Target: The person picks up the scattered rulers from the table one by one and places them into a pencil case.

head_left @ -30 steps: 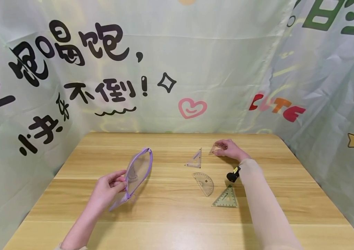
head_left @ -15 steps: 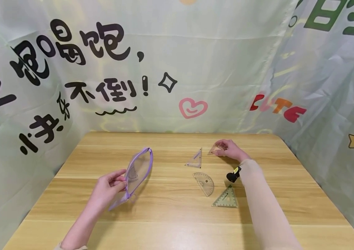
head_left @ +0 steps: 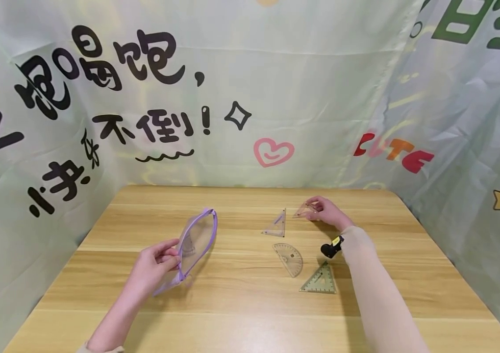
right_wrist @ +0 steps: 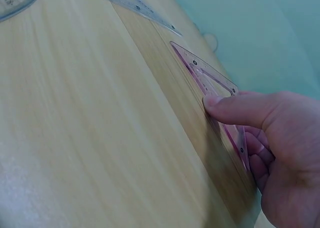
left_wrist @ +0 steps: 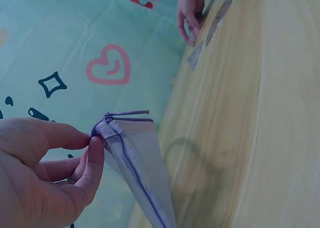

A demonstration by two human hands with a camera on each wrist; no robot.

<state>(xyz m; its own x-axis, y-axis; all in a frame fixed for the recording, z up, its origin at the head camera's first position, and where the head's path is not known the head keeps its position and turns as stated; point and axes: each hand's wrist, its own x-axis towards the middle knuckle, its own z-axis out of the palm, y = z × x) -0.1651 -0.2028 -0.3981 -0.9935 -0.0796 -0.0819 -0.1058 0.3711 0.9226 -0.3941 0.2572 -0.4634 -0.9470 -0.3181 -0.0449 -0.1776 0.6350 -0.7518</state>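
Observation:
My left hand (head_left: 157,264) pinches the edge of a see-through zip pouch (head_left: 210,240) with purple trim, its mouth spread apart. In the left wrist view, thumb and forefinger grip the pouch (left_wrist: 135,163) near the zip's end. A greyish triangular shape shows through its side. At the table's far right, my right hand (head_left: 327,212) holds a clear pink set square (head_left: 301,211). The right wrist view has the thumb on top of this set square (right_wrist: 192,63), fingers curled behind its far edge. Left of it lies another clear set square (head_left: 276,226) with a purplish edge.
A clear protractor (head_left: 288,260) lies mid-table, and a greenish set square (head_left: 320,280) nearer the front right. A black wrist device (head_left: 331,247) hangs under the right sleeve. Printed cloth (head_left: 320,98) rises behind the wooden table (head_left: 241,314).
The pink set square has slid slightly left, and more of it shows past my right fingers. My left hand and the pouch stay nearly still.

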